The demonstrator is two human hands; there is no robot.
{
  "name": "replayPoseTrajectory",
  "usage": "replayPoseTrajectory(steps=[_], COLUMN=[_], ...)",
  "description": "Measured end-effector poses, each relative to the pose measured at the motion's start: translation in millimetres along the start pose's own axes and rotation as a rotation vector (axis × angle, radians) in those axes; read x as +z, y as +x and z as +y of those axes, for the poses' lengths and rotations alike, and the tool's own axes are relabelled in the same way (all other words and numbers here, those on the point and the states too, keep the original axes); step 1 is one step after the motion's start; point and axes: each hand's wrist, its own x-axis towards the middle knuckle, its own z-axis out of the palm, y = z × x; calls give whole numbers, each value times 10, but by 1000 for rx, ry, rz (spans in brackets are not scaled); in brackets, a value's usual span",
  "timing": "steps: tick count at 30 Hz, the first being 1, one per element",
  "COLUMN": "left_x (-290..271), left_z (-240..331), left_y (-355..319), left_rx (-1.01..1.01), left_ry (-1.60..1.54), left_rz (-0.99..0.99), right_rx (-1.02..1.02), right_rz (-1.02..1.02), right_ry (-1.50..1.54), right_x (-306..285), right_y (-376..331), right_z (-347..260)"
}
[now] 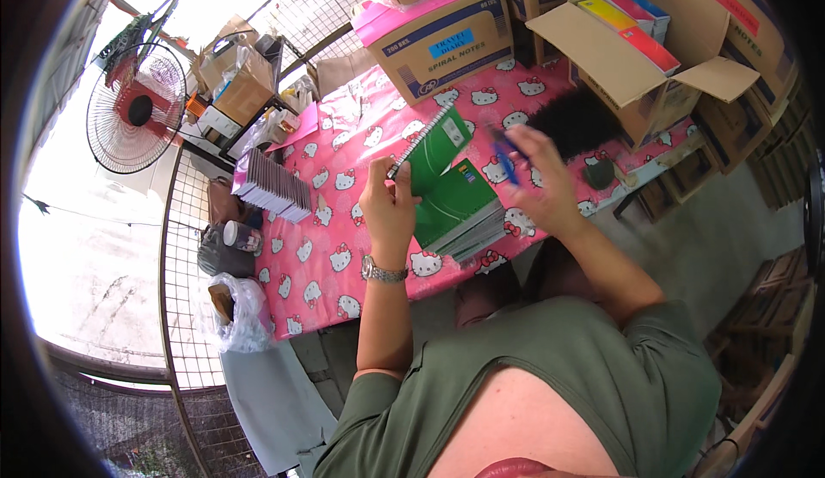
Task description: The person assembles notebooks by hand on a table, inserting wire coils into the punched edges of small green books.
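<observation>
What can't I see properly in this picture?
In the head view:
Blue tool in the right hand: blurred, so its exact kind is unclear.
Raised green notebook in the left hand: its far side faces away.
Green notebook stack: the top one covers the lower covers.
Open carton: its walls and the bundles inside hide its bottom.

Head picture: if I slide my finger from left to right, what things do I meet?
Round fan → purple stack of books → left hand → green spiral notebook held up → blue tool → right hand → red book in a box.
</observation>
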Motion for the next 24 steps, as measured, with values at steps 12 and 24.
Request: replayPoseTrajectory(steps=[12, 24], left_x=[18, -552], left_z=[-154, -75], left_y=[-46, -53], left_rx=[9, 371], left_ry=[-140, 354], left_rz=[-22, 269], right_rx=[-276, 233], right_rz=[-300, -405], right_ry=[-200, 478], right_x=[316, 135], right_y=[183, 215], right_z=[-439, -323])
